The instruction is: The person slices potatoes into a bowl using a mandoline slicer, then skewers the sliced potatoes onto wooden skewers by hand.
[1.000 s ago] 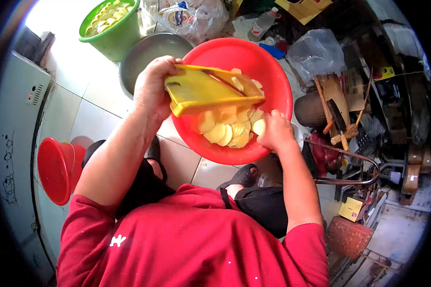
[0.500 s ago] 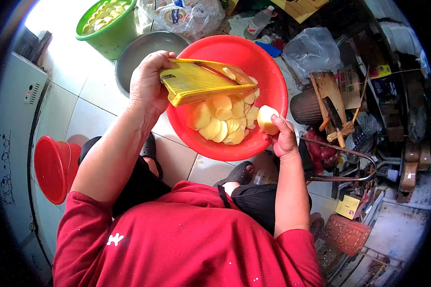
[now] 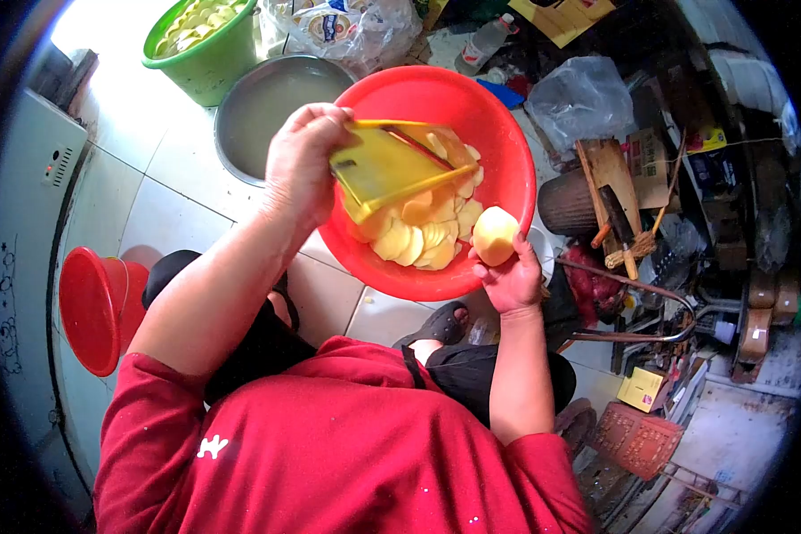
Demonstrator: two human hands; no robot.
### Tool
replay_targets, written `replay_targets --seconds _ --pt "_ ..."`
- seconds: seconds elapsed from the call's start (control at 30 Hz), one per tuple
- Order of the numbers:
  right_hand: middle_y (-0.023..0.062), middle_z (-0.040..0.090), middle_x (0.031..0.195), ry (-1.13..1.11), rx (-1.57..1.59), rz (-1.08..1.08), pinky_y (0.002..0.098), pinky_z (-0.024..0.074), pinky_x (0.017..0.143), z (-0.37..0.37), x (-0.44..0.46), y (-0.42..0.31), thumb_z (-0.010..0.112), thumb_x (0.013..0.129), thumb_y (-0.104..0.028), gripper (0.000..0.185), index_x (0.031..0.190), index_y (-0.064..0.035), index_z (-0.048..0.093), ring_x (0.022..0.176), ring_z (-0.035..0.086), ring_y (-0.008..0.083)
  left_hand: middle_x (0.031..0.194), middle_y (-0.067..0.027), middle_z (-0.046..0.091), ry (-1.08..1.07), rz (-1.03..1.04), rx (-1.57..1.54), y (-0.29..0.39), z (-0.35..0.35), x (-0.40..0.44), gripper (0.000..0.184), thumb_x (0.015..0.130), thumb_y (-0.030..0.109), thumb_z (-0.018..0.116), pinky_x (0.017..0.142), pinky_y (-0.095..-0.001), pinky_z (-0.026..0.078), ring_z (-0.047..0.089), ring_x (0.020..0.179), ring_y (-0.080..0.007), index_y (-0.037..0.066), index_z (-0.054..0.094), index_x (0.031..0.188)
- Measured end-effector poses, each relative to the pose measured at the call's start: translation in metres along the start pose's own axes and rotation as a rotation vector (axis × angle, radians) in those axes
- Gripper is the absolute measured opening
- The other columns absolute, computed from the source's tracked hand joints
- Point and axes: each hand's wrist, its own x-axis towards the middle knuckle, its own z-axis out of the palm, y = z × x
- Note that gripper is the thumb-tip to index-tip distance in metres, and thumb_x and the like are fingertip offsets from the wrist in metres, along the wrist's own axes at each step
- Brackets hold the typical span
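Observation:
My left hand [image 3: 307, 160] grips the near left end of a yellow slicer [image 3: 387, 169], which is tilted over a large red basin [image 3: 400, 93] and somewhat blurred. Pale yellow slices [image 3: 418, 242] lie piled in the basin beneath it, and a few show by the slicer's blade end. At the basin's right rim, my right hand [image 3: 514, 278] holds a peeled potato [image 3: 496, 236] between thumb and fingers, its cut face turned up. The potato is apart from the slicer.
Behind my left hand stands a grey basin [image 3: 267, 111] of cloudy liquid, beside a green bucket [image 3: 206, 67] with pale pieces. A red bucket [image 3: 93, 311] is at left. Plastic bags, a bottle [image 3: 485, 43], a knife and a metal frame [image 3: 636, 336] crowd the right and back.
My right hand has turned the potato so its cut face shows and moved slightly down. My left hand and the slicer have shifted right and tilted since half a second ago.

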Motion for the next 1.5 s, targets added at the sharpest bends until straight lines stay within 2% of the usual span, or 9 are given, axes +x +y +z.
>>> replay_targets --seconds 0.17,0.3,0.37,0.53,0.7,0.77,0.9,1.07,1.5 --pt "0.0083 0.064 0.100 -0.059 0.001 -0.002 0.0269 0.0458 0.060 0.010 -0.002 -0.004 0.054 0.086 -0.031 0.044 0.121 -0.0052 0.052 0.081 0.061 0.0204 0.092 -0.0067 0.059 -0.093 0.095 0.253 -0.009 0.008 -0.012 0.014 0.076 -0.003 0.051 0.073 -0.0289 0.049 0.058 0.078 -0.0165 0.003 0.056 0.088" --pt "0.0080 0.063 0.101 -0.130 -0.070 -0.006 0.0258 0.0454 0.061 0.015 0.009 -0.011 0.055 0.083 -0.026 0.047 0.124 -0.0040 0.050 0.082 0.061 0.0192 0.091 -0.0064 0.059 -0.040 0.031 0.227 -0.002 0.005 -0.002 0.015 0.076 -0.004 0.052 0.072 -0.0287 0.049 0.058 0.077 -0.0163 0.003 0.056 0.088" --pt "0.0070 0.062 0.102 -0.126 -0.299 -0.118 0.0250 0.0443 0.061 0.023 0.016 -0.015 0.057 0.081 -0.025 0.050 0.126 -0.0029 0.049 0.082 0.060 0.0180 0.090 -0.0061 0.059 -0.063 -0.014 0.197 0.001 0.002 0.005 0.015 0.076 -0.004 0.051 0.072 -0.0287 0.050 0.058 0.075 -0.0163 0.004 0.056 0.088" --pt "0.0088 0.060 0.110 -0.153 -0.489 -0.328 0.0283 0.0465 0.088 0.045 0.046 -0.023 0.071 0.073 -0.013 0.058 0.125 0.0013 0.047 0.097 0.058 0.0160 0.090 -0.0063 0.059 -0.035 -0.030 0.199 -0.001 0.005 0.000 0.016 0.075 -0.004 0.051 0.073 -0.0294 0.050 0.059 0.077 -0.0168 0.004 0.056 0.088" --pt "0.0096 0.058 0.111 -0.116 -0.690 -0.360 0.0309 0.0471 0.088 0.065 0.064 -0.028 0.076 0.071 -0.012 0.060 0.123 0.0022 0.050 0.103 0.056 0.0170 0.092 -0.0067 0.059 -0.023 -0.090 0.169 0.000 0.006 -0.001 0.019 0.074 -0.004 0.050 0.075 -0.0305 0.051 0.059 0.079 -0.0175 0.005 0.056 0.089" --pt "0.0085 0.057 0.109 -0.071 -1.278 -0.680 0.0304 0.0478 0.088 0.072 0.065 -0.034 0.074 0.074 -0.013 0.052 0.119 0.0026 0.053 0.100 0.058 0.0181 0.093 -0.0067 0.059 -0.021 -0.098 0.170 0.000 0.007 -0.003 0.020 0.073 -0.004 0.049 0.075 -0.0308 0.051 0.059 0.080 -0.0178 0.005 0.056 0.089" --pt "0.0077 0.055 0.106 -0.149 -1.243 -0.739 0.0302 0.0482 0.088 0.083 0.063 -0.040 0.073 0.076 -0.013 0.046 0.116 0.0018 0.056 0.100 0.059 0.0196 0.094 -0.0062 0.059 -0.051 -0.086 0.151 -0.002 0.004 -0.003 0.021 0.073 -0.005 0.048 0.078 -0.0312 0.051 0.059 0.082 -0.0181 0.005 0.056 0.089" --pt "0.0098 0.055 0.116 -0.216 -0.711 -0.408 0.0298 0.0472 0.090 0.077 0.073 -0.030 0.072 0.080 -0.014 0.046 0.120 -0.0010 0.051 0.101 0.058 0.0184 0.096 -0.0057 0.058 -0.024 -0.138 0.165 0.001 0.007 -0.006 0.022 0.073 -0.005 0.047 0.081 -0.0312 0.050 0.058 0.085 -0.0175 0.005 0.056 0.091" --pt "0.0137 0.057 0.111 -0.170 -1.044 -0.763 0.0343 0.0448 0.089 0.089 0.059 -0.011 0.072 0.081 -0.026 0.047 0.117 -0.0024 0.053 0.102 0.056 0.0248 0.099 -0.0068 0.058 0.010 -0.090 0.155 -0.007 0.007 -0.011 0.022 0.074 -0.002 0.048 0.082 -0.0297 0.049 0.057 0.087 -0.0178 0.004 0.056 0.093"
